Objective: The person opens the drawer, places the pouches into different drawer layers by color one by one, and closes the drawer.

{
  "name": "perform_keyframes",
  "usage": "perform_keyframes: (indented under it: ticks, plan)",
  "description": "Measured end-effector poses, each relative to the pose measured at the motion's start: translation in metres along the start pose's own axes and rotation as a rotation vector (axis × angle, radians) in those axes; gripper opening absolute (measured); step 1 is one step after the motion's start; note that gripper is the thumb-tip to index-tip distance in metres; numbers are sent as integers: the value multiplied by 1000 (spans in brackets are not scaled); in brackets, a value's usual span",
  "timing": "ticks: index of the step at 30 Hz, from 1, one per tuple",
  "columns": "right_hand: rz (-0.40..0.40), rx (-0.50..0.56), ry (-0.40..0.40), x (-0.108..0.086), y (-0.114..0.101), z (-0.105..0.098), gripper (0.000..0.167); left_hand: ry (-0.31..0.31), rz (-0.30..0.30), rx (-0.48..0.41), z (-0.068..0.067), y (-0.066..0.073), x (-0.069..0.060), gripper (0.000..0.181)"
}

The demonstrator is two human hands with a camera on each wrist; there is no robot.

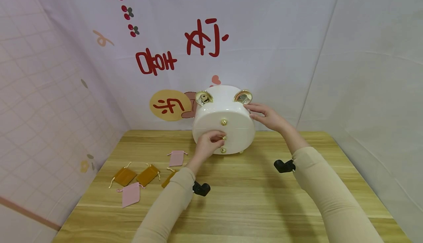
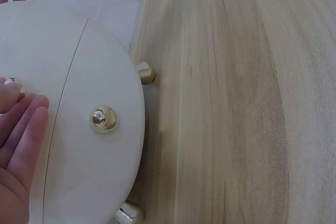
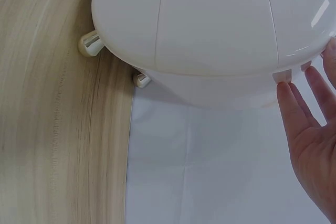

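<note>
A white rounded drawer box (image 1: 241, 134) with gold ear-like discs on top stands at the back of the table. Three gold knobs run down its front. My left hand (image 1: 206, 145) pinches the middle knob (image 2: 21, 86) between thumb and fingers. Below it, the bottom knob (image 2: 102, 119) is untouched, and the drawer fronts look closed. High on the box's right side, my right hand (image 1: 268, 118) rests its fingertips. Those fingers (image 3: 291, 106) are fairly straight against the white shell in the right wrist view. Short gold feet (image 2: 146, 73) hold the box up.
Left on the wooden table (image 1: 251, 206) lie small drawstring pouches: pink ones (image 1: 176, 158) (image 1: 131, 195) and mustard ones (image 1: 124, 177) (image 1: 148, 176), another partly behind the left forearm. A printed white cloth (image 1: 271, 33) hangs close behind the box.
</note>
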State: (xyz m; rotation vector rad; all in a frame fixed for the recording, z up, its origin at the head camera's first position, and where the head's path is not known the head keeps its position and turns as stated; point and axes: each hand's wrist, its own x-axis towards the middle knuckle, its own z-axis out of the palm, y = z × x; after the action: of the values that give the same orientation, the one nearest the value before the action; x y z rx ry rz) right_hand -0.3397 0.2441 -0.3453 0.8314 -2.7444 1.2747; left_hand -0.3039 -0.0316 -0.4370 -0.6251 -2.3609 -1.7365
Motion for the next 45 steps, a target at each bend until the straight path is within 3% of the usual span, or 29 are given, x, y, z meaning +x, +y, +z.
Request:
perform_keyframes:
  ticks: [13,28,31,34,38,41,45]
  plan:
    - [-28,-10,-10,1,9,-2,46,-12,5,-44,1,0,-10,21]
    - [-12,1,-2,2,8,-1,46,-12,81,-23,0,4,-37,23]
    - [-17,6,-1,1,7,-1,47,-13,86,-36,1,7,-42,23]
    - [-24,4,-4,2,7,-1,47,-15,96,-23,-2,27,-51,22]
    - [-4,7,-19,-5,-15,-4,46,-13,96,7,-1,31,-57,21]
    - [9,6,-29,-10,-32,-5,45,-10,87,25,3,16,-57,23]
    - [1,3,-31,-10,-33,-5,45,-10,101,33,4,16,-63,23]
